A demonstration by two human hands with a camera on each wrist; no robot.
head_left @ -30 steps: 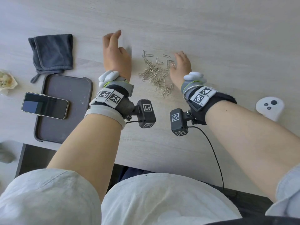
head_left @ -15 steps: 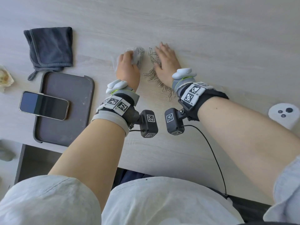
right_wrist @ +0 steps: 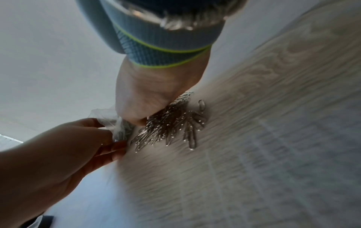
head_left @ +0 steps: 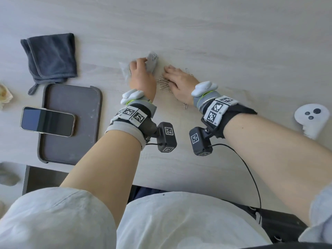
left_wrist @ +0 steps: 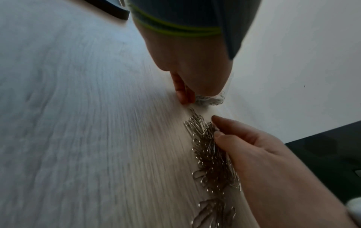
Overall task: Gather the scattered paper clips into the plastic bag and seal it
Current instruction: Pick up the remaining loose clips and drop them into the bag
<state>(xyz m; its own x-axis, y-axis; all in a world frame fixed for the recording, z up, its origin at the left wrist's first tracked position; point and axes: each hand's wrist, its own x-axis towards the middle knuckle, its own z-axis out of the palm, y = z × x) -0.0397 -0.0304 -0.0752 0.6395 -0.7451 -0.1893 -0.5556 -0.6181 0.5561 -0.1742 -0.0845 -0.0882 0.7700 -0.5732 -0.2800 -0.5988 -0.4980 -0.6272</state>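
The left hand (head_left: 142, 78) is gripping the clear plastic bag (head_left: 152, 62) at the far middle of the worktop (head_left: 233, 42), its fingers (right_wrist: 115, 148) curled round the crumpled film at the mouth, which is sitting just left of the paper clips (head_left: 163, 84). A few clips seem to be showing through the film already. The right hand (head_left: 181, 82) is lying flat and relaxed over the right side of the heap, fingers straight and holding nothing, its edge touching the clips.

The step in hand looks like sweeping the heap leftward into the bag. To do it well, the left fingers should be holding the lower lip of the mouth down on the worktop and the upper lip lifted, so the clips are sliding in rather than piling against the film. The right hand should be pushing low and slowly, keeping its edge on the surface. Stray clips (head_left: 185, 105) nearer the right wrist and at the far right (head_left: 187, 70) will be needing a second sweep before sealing
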